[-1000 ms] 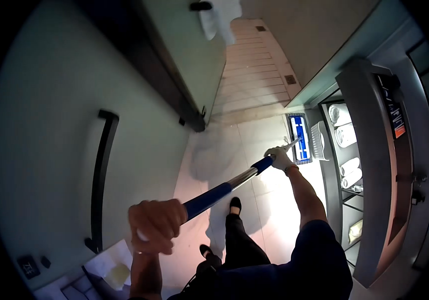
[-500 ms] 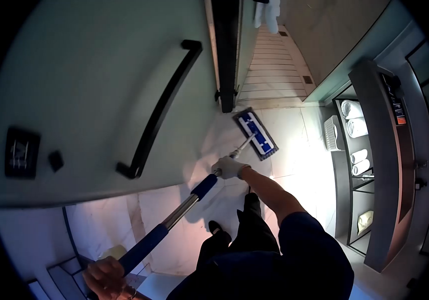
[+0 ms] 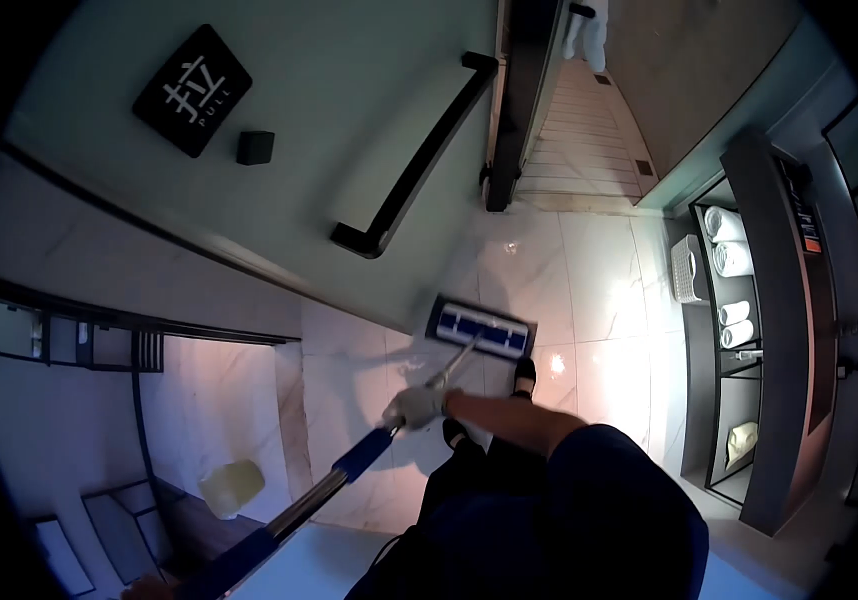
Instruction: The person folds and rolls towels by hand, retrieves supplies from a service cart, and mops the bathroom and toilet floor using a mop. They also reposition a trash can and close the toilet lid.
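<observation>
A flat mop (image 3: 482, 331) with a blue and white head lies on the pale tiled floor, just ahead of my shoes. Its silver and blue pole (image 3: 321, 497) slants down to the lower left. In a light glove, my right hand (image 3: 416, 408) is wrapped round the pole's lower part, above a blue sleeve. My left hand (image 3: 149, 588) is at the pole's top end, mostly cut off by the bottom edge of the view. The mop head's left end lies close to the bottom edge of a greenish door panel (image 3: 319, 150).
The door has a long black handle (image 3: 419, 160) and a black PULL sign (image 3: 193, 90). Shelves to the right hold rolled white towels (image 3: 732, 258) and a white basket (image 3: 689, 270). A yellowish bin (image 3: 232, 488) stands at lower left. Slatted flooring (image 3: 584, 140) lies beyond the doorway.
The mop head has come back toward my feet and turned from steeply slanted to nearly crosswise. My right hand moved down and left with the pole; my left hand slid mostly out of view.
</observation>
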